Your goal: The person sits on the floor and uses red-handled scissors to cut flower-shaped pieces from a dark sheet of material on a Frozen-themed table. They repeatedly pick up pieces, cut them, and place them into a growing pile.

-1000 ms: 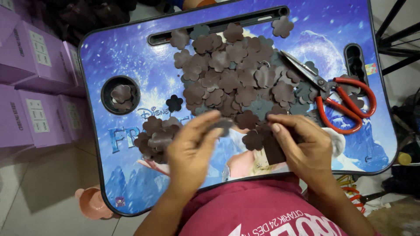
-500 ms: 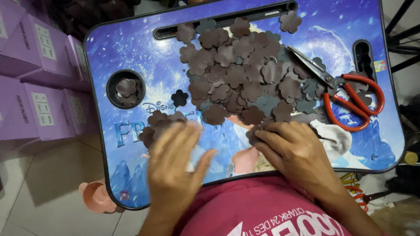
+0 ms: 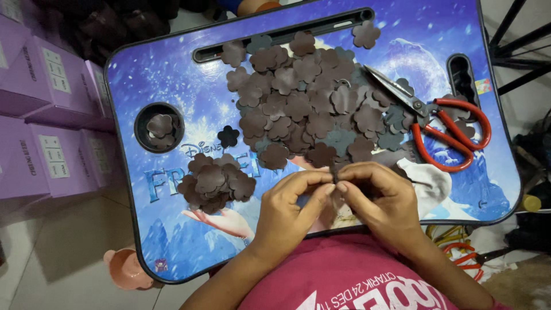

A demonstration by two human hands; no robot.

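Both hands meet fingertip to fingertip at the near edge of the worktop [image 3: 149, 74], the left hand [image 3: 287, 209] and right hand [image 3: 376, 201] each pinched nearly shut in a fine grip on something small and dark between thumb and forefinger; it is mostly hidden by the fingers, so its shape cannot be told for certain. Just beyond the grip lies a broad heap of flower cut-outs [image 3: 310, 103], flat, matte, dark brown and grey pieces with rounded petals, overlapping loosely. To the left of the grip sits a smaller stack of the same cut-outs [image 3: 215, 182], and farther left a round cup recess [image 3: 159, 127] in the worktop holds a few more. One single black flower [image 3: 228, 136] lies apart between the recess and the big heap. To the right of the grip, partly on top of the heap, rest scissors [image 3: 442, 123] with steel blades and red plastic handles, beside a scrap of white cloth [image 3: 427, 181]. The worktop is a small lap tray, glossy plastic printed in blue and violet with a black rim and a long slot along its far edge. Left of it, purple cardboard boxes [image 3: 34, 86] stand stacked on a pale tiled floor. Nearest the camera is a pink printed shirt [image 3: 344, 281].
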